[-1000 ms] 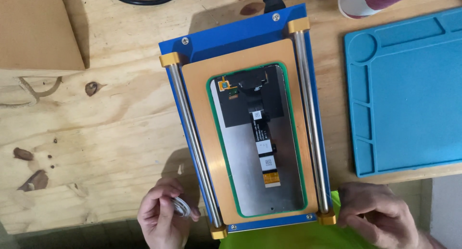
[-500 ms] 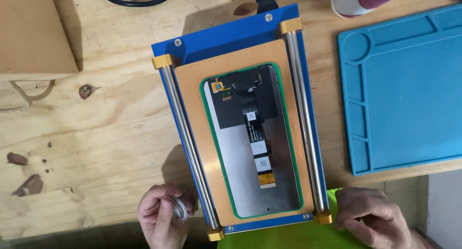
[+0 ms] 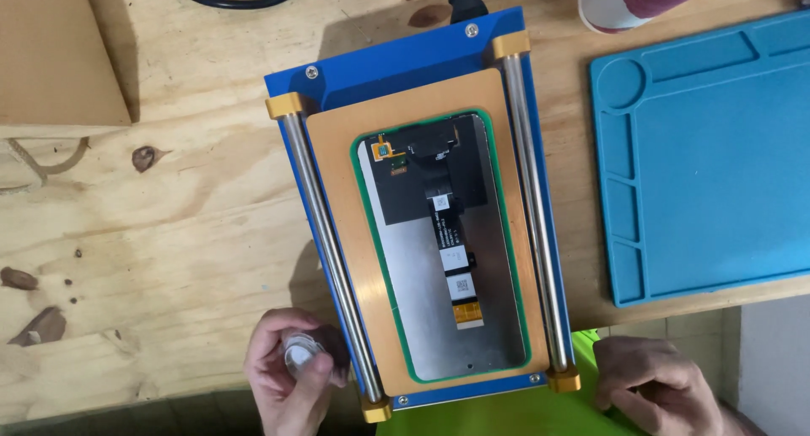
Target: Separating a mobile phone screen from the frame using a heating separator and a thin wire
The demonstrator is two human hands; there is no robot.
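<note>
A: Eyes on the blue fixture (image 3: 396,73) in the middle of the wooden table (image 3: 169,200) — orange plate, two steel rails, and a phone screen panel (image 3: 439,250) lying back-side up in the green-edged recess.

B: And the hands are both down at the near end of that fixture. Left hand (image 3: 291,381) just beside the near-left corner, fingers curled shut around a small round whitish thing (image 3: 302,352) — a little spool or cap, I can't tell which.

A: Right hand (image 3: 654,390) sits off the near-right corner, fingers bent, resting at the table's edge. Whether it grips anything, I can't tell; it's partly out of frame.

B: Risks? That flex ribbon (image 3: 456,267) on the panel lies exposed. Anything snagging it, I'd judge, could tear it.

A: Also the panel just lies in its recess with nothing visibly clamping it. A knock on the fixture's near end could shift it, I'd guess.

B: Right of the fixture, the blue work mat (image 3: 717,149); beyond its far-right corner, a cup (image 3: 633,2). Bump that and a spill runs towards the fixture, if it holds liquid.

A: Left of it, a cardboard piece (image 3: 59,56), well apart.
</note>
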